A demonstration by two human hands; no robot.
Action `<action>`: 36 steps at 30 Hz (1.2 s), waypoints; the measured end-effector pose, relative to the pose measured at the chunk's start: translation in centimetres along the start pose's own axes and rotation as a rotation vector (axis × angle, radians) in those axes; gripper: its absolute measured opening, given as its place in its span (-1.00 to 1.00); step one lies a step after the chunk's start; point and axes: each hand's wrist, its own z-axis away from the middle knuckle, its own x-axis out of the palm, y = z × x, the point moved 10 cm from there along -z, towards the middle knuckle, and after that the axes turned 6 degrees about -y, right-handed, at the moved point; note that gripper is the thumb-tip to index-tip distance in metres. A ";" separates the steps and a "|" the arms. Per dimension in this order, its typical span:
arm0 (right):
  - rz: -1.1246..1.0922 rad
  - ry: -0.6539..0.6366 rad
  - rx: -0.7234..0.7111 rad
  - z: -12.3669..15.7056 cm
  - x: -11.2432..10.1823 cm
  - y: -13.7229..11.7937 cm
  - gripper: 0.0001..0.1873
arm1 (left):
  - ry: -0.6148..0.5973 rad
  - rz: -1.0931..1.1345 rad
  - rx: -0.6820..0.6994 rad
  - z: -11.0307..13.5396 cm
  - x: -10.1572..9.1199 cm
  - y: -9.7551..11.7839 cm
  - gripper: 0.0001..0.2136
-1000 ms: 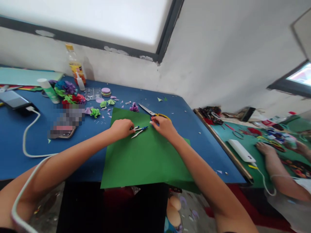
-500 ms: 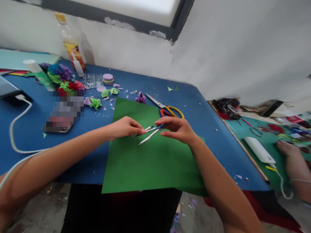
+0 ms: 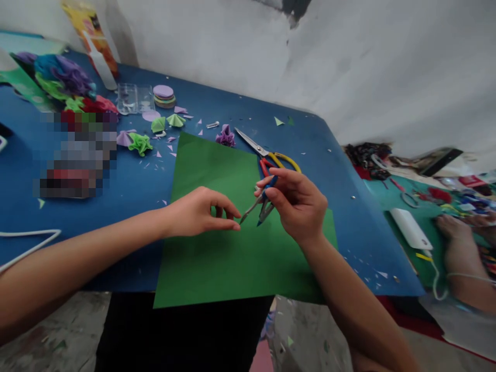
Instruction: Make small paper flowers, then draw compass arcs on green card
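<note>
My right hand (image 3: 300, 204) grips a drawing compass (image 3: 265, 201) by its blue top, its legs pointing down and to the left, fairly close together. Beside the tip of one leg is my left hand (image 3: 205, 212), thumb and forefinger slightly apart; whether they touch the tip is hard to tell. Both hands are over a large green paper sheet (image 3: 217, 268), which reaches past the table's front edge. Just beyond the right hand lie scissors (image 3: 263, 150) with red and yellow handles, partly covered by its fingers. A purple paper flower (image 3: 225, 136) sits at the sheet's far edge.
On the blue table (image 3: 201, 98) are green folded papers (image 3: 176, 120), a stack of paper circles (image 3: 164, 96), a clear plastic box (image 3: 135, 98), a glue bottle (image 3: 101, 67) and a blurred-out phone (image 3: 77, 168). At right, another person's arm (image 3: 461, 253) rests near a white power bank (image 3: 409, 229).
My left fingers have come off the compass leg they pinched. The right hand has turned the compass more upright, and its legs are closer together. The view has tilted downward.
</note>
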 end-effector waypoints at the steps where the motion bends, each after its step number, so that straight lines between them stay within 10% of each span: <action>1: 0.014 0.007 0.011 0.2 0.2 0.1 -0.74 | 0.019 -0.009 -0.006 0.0 -0.1 -0.2 -0.72; 9: -0.032 -0.116 0.052 1.1 2.8 0.9 -0.72 | -0.182 -0.067 -0.050 -0.4 1.5 -1.5 -0.83; 36: 0.195 -0.145 -0.206 0.8 2.8 -1.6 -0.64 | -0.161 -0.177 0.003 -0.5 0.8 -0.9 -0.86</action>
